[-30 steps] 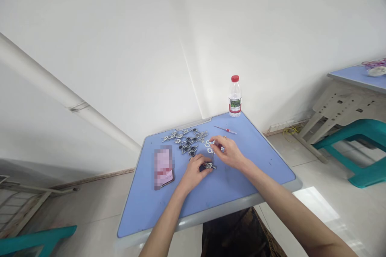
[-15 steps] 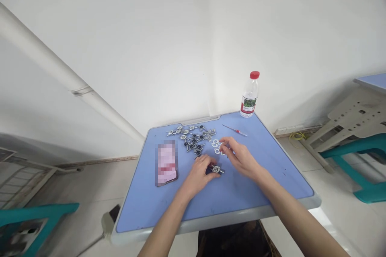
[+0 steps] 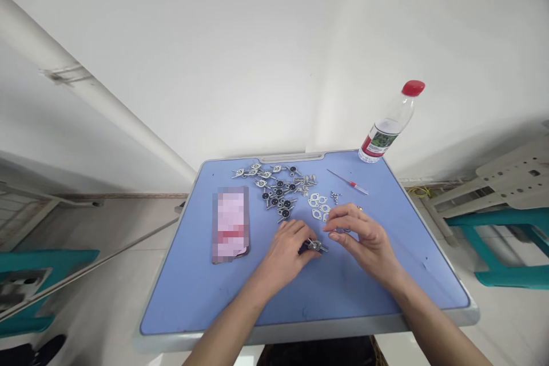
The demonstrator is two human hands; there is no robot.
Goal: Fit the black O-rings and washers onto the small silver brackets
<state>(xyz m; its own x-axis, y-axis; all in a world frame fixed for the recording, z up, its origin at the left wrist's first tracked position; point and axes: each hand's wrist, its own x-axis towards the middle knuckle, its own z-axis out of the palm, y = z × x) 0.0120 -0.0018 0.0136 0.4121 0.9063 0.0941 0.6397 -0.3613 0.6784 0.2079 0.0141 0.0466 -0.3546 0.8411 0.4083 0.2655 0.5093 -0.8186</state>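
Observation:
My left hand [image 3: 288, 251] is closed on a small metal flanged fitting [image 3: 315, 245] with a pin sticking out to the right, low over the blue tabletop. To its right, my right hand [image 3: 364, 243] has thumb and forefinger drawn together in a pinch. Whatever lies between those fingertips, if anything, is too small to make out. Just beyond the right hand are flat oval metal plates with holes [image 3: 316, 214], partly covered by its fingers, and a little heap of tiny screws [image 3: 335, 197]. Behind the left hand lie several similar fittings with black round caps [image 3: 275, 202].
Several uncapped fittings [image 3: 261, 183] and small metal pieces [image 3: 306, 180] lie farther back. A red-and-clear screwdriver [image 3: 351, 184] rests at the back right, near a red-capped water bottle [image 3: 381, 134]. On the left lies a phone [image 3: 230, 223]. A wall stands behind the table [image 3: 206, 303].
My right hand has drawn back from the oval plates toward me, its fingers closing together, uncovering the tiny screws. My left hand keeps the fitting in nearly the same place. The view has shifted.

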